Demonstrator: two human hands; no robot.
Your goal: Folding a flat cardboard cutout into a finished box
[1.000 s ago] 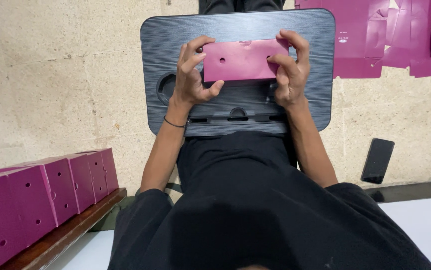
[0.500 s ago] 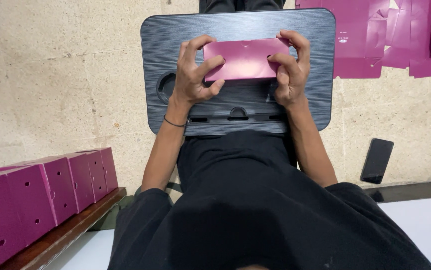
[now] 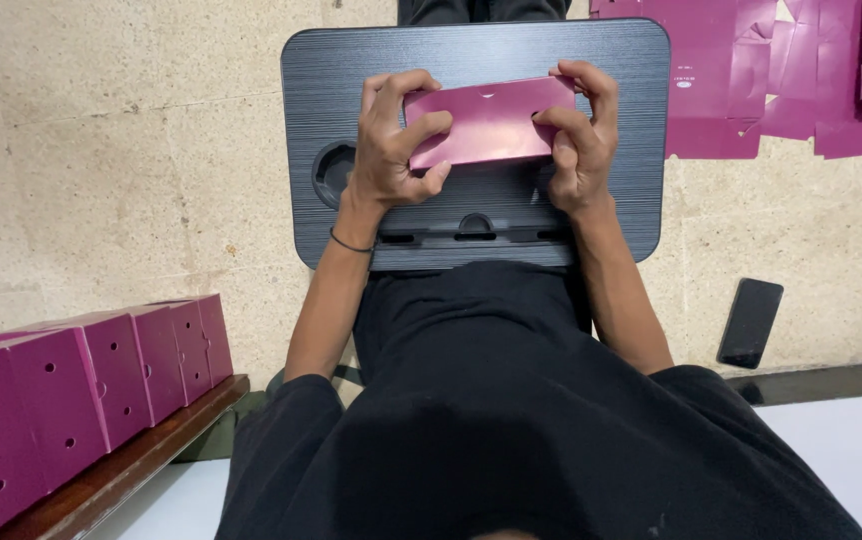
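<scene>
Here, nearest the camera, a row of finished magenta boxes (image 3: 81, 390) sits on a wooden ledge, below and left of the dark lap tray (image 3: 641, 120). Over that tray, both hands grip a flat magenta carton (image 3: 491, 120). Compared with a second ago, the carton now tilts, its top face angled upward, suggesting the folding is under way. The left hand (image 3: 391, 150) pinches the carton's left end; the right hand (image 3: 576, 135) pinches its right end. Beyond the tray, unfolded magenta sheets (image 3: 791, 70) lie on the floor.
</scene>
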